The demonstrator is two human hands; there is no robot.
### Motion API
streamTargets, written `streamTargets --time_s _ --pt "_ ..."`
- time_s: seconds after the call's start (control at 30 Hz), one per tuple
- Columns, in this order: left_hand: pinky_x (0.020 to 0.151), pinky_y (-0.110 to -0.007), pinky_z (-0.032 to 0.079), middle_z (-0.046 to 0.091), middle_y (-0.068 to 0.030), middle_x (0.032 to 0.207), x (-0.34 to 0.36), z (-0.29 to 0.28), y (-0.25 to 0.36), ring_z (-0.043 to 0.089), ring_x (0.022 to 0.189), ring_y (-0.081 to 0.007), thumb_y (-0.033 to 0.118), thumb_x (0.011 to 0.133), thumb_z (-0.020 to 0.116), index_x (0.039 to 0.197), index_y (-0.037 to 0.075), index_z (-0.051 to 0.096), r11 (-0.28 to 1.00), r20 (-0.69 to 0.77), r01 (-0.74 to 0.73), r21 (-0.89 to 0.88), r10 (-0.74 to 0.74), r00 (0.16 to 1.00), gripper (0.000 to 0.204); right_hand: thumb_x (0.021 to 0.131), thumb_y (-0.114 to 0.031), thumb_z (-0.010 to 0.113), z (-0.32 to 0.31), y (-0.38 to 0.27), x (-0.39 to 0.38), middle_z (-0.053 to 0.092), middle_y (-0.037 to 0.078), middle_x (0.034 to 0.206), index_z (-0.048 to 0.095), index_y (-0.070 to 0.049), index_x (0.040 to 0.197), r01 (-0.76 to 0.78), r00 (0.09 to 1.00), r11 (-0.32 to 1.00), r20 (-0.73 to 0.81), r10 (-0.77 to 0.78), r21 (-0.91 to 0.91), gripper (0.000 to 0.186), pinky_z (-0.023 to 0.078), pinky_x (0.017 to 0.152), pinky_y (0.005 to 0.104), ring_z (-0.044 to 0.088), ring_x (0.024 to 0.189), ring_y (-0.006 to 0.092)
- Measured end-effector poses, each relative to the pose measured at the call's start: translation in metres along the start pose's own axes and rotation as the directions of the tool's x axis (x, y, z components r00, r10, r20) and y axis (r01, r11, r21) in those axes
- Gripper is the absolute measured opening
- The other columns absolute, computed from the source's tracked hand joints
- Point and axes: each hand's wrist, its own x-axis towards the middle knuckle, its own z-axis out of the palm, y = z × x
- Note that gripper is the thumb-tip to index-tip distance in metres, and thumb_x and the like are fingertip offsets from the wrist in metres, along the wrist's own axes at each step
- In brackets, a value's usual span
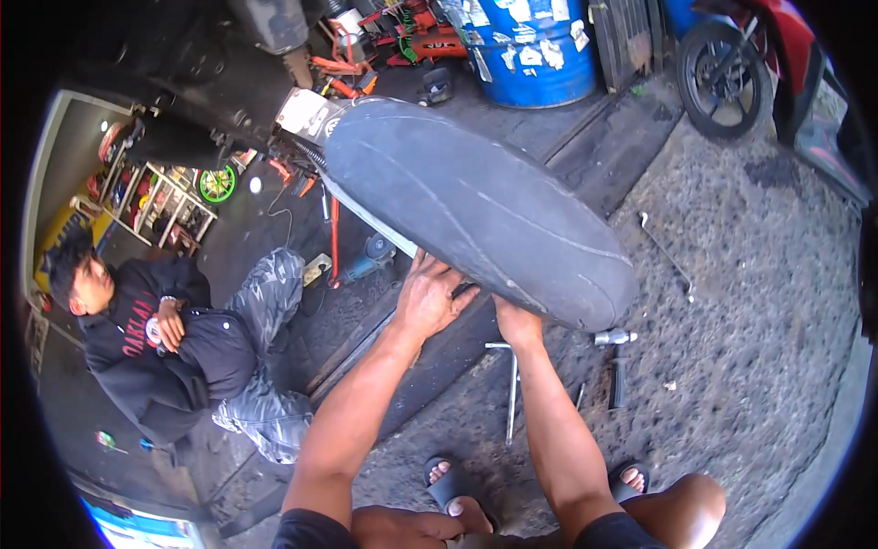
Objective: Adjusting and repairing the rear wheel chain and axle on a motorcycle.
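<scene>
A worn black motorcycle tyre [476, 201] slants across the middle, its tread facing me. At its lower left side is my left hand [428, 297], with fingers stretched and spread against the wheel's side; some fingertips are out of sight. My right hand [517, 322] reaches under the tyre's near lower edge. Its fingers are hidden behind the rubber. A pale metal bar [370, 220] runs along the tyre's left side. On the ground beside my right forearm lie a T-handle wrench [512, 393] and a hammer [617, 382] with a dark handle.
A long wrench [668, 256] lies on the rough ground at right. A seated person [174, 339] is at left, near an angle grinder [370, 261]. Behind stand a blue drum [530, 55] and a red scooter [796, 73]. A metal rack [155, 201] stands far left.
</scene>
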Motion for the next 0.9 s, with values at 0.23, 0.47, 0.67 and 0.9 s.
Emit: streamTargets --time_s 0.23,0.47,0.67,0.9 --pt "0.111 -0.050 0.037 0.068 -0.0154 0.118 0.001 0.015 0.007 0.056 0.122 -0.0365 0.014 0.070 0.078 0.105 0.007 0.074 0.994 -0.046 0.104 -0.022 -0.105 0.993 0.036 0.096 -0.030 0.058 -0.003 -0.005 0.002 0.059 0.021 0.134 0.061 -0.004 0.129 0.091 0.992 0.973 0.104 -0.070 -0.214 0.041 0.038 0.108 0.0468 0.050 0.129 0.0388" --pt "0.114 -0.052 0.033 0.064 -0.0178 0.124 0.004 0.006 0.016 0.052 0.126 -0.0372 0.016 0.072 0.077 0.114 0.008 0.071 0.988 0.032 0.141 0.055 -0.143 0.989 0.043 0.097 -0.033 0.058 -0.002 -0.003 0.005 0.050 0.021 0.146 0.054 -0.007 0.140 0.043 0.993 0.962 0.117 -0.012 -0.271 0.051 0.031 0.115 0.0474 0.041 0.139 0.0390" --pt "0.115 -0.052 0.031 0.063 -0.0174 0.127 0.009 0.001 0.017 0.050 0.128 -0.0372 0.018 0.079 0.075 0.113 0.008 0.072 0.982 0.120 0.102 0.159 -0.122 0.985 0.036 0.098 -0.025 0.056 0.002 0.007 0.014 0.050 0.020 0.147 0.054 -0.005 0.140 0.085 0.994 0.983 0.079 -0.072 -0.164 0.047 0.030 0.116 0.0469 0.040 0.140 0.0368" --pt "0.112 -0.052 0.035 0.062 -0.0147 0.128 0.016 -0.003 0.015 0.051 0.126 -0.0376 0.021 0.083 0.073 0.113 0.011 0.072 0.968 0.118 0.089 0.234 -0.119 0.986 0.032 0.098 -0.025 0.057 0.010 0.013 0.018 0.050 0.019 0.146 0.054 -0.006 0.139 0.060 0.998 0.997 0.006 -0.060 0.053 0.045 0.030 0.115 0.0467 0.041 0.139 0.0355"
